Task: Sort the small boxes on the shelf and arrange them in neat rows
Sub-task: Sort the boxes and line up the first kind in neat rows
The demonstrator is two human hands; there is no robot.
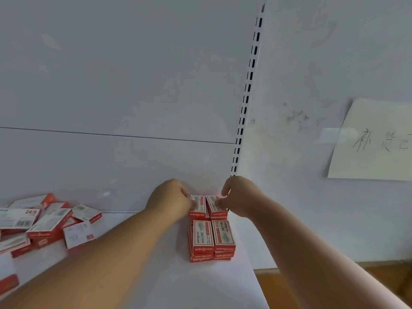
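Left hand and right hand, fingers curled, pinch the rear staple-box stacks on the shelf. Unsorted boxes lie at 9 o'clock. Risk: uneven pressure could skew or topple the front stacks at 6 o'clock.

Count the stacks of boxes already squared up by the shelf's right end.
4 stacks: back-left under the left hand, back-right under the right hand, front-left, front-right. Boxes lower in each stack are partly hidden.

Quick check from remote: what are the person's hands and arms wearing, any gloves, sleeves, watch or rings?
Nothing visible. The left hand and right hand are bare, with no gloves. Both forearms are uncovered to the frame's bottom edge: no sleeves, watch or wristband. No rings show, though most fingers are curled out of sight.
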